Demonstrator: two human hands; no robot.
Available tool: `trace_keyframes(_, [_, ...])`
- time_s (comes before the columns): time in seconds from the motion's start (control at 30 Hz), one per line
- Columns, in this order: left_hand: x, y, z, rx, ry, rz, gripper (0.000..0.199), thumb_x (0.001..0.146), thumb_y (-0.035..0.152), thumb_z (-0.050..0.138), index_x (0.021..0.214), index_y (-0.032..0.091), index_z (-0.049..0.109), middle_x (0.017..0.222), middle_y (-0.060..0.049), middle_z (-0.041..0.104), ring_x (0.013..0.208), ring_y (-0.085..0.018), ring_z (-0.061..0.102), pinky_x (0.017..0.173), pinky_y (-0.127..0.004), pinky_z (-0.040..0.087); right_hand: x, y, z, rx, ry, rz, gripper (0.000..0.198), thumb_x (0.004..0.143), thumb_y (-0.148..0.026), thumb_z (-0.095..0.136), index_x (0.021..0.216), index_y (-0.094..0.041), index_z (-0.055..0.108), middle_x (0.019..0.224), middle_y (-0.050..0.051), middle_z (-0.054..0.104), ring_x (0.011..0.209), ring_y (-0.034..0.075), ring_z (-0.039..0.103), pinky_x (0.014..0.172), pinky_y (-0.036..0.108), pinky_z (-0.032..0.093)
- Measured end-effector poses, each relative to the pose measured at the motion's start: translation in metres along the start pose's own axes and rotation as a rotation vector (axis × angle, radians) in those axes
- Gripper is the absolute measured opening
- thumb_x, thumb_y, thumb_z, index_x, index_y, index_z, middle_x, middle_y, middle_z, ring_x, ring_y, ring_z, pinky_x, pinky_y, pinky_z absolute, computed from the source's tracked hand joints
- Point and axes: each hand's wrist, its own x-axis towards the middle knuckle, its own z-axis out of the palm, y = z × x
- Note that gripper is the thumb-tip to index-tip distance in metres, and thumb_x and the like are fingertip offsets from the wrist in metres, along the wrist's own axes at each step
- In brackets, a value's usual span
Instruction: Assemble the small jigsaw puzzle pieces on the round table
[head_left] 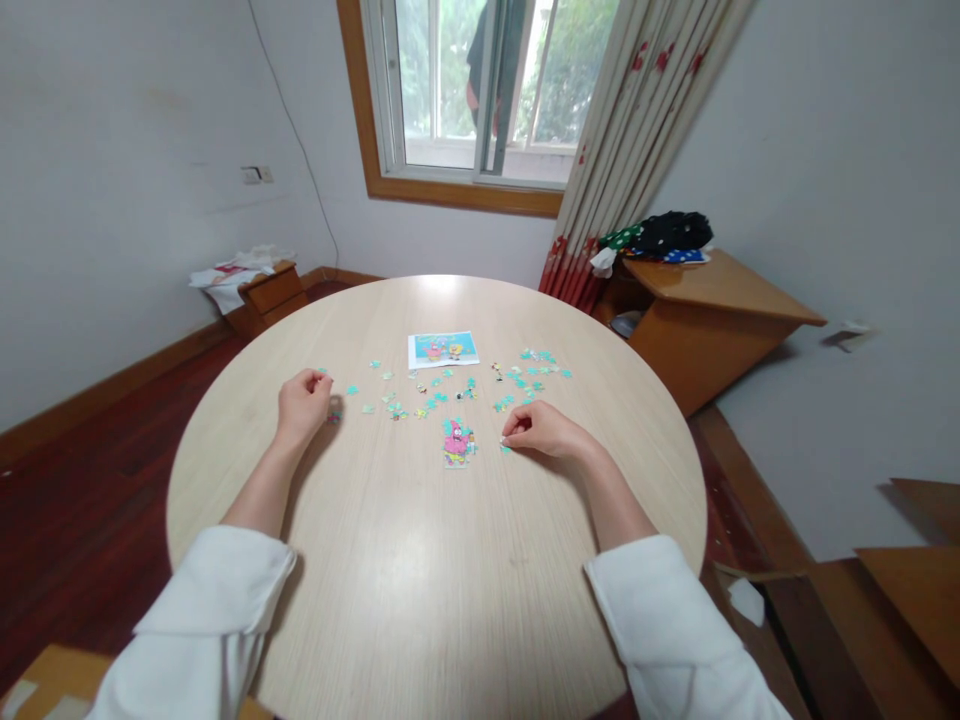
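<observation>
On the round table, a partly joined jigsaw puzzle (455,445) shows a pink starfish figure with teal edges. My right hand (546,430) is just right of it, thumb and fingers pinched on a small puzzle piece (505,448) at the tabletop. Farther left, my left hand (301,408) is raised a little over the table with its fingertips pressed together; what they hold is too small to make out. Close to that hand lies a loose piece (335,415). Several teal and yellow puzzle pieces (397,411) are scattered between the hands, with another group (534,386) beyond my right hand.
A printed picture sheet (465,349) with cartoon figures lies behind the pieces. The round wooden table (420,580) stands before a window and a curtain (622,130). At the right is a wooden cabinet (720,300) with cloths on top; at the left, a small stool (274,295).
</observation>
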Motion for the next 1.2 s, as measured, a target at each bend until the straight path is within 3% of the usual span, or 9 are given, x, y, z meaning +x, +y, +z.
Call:
trace_keyframes(0.2, [-0.001,0.000,0.000,0.001,-0.013,0.000,0.016,0.066,0.032,0.048,0.064,0.019,0.056,0.054,0.002,0.050,0.052,-0.013,0.045,0.052,-0.025,0.032,-0.001,-0.001,0.001,-0.055,0.065,-0.004,0.012,0.064,-0.024,0.062,0.063,-0.012,0.064,0.058,0.001,0.058,0.055,0.010,0.048,0.053,0.023,0.036])
trace_keyframes(0.4, [-0.004,0.005,0.000,0.016,-0.019,0.021,0.016,0.067,0.032,0.048,0.063,0.019,0.055,0.053,0.002,0.049,0.055,-0.014,0.045,0.054,-0.025,0.033,-0.002,-0.010,0.008,-0.048,0.028,-0.019,0.022,0.065,-0.035,0.067,0.066,-0.013,0.062,0.056,-0.002,0.054,0.053,0.009,0.046,0.051,0.022,0.032])
trace_keyframes(0.73, [-0.013,0.016,0.002,-0.010,-0.062,0.051,0.016,0.067,0.032,0.046,0.061,0.019,0.053,0.048,0.003,0.044,0.052,-0.013,0.043,0.053,-0.025,0.032,-0.001,-0.014,0.016,-0.270,0.134,-0.060,0.009,0.071,-0.025,0.061,0.069,-0.017,0.061,0.058,-0.003,0.054,0.053,0.009,0.046,0.053,0.022,0.030])
trace_keyframes(1.2, [-0.013,0.019,0.002,0.010,-0.075,0.049,0.016,0.071,0.030,0.046,0.063,0.018,0.053,0.049,0.004,0.043,0.051,-0.012,0.043,0.053,-0.025,0.031,0.003,-0.017,0.020,-0.415,0.218,-0.014,0.012,0.077,-0.026,0.053,0.069,-0.019,0.058,0.063,0.000,0.060,0.058,0.011,0.050,0.053,0.022,0.026])
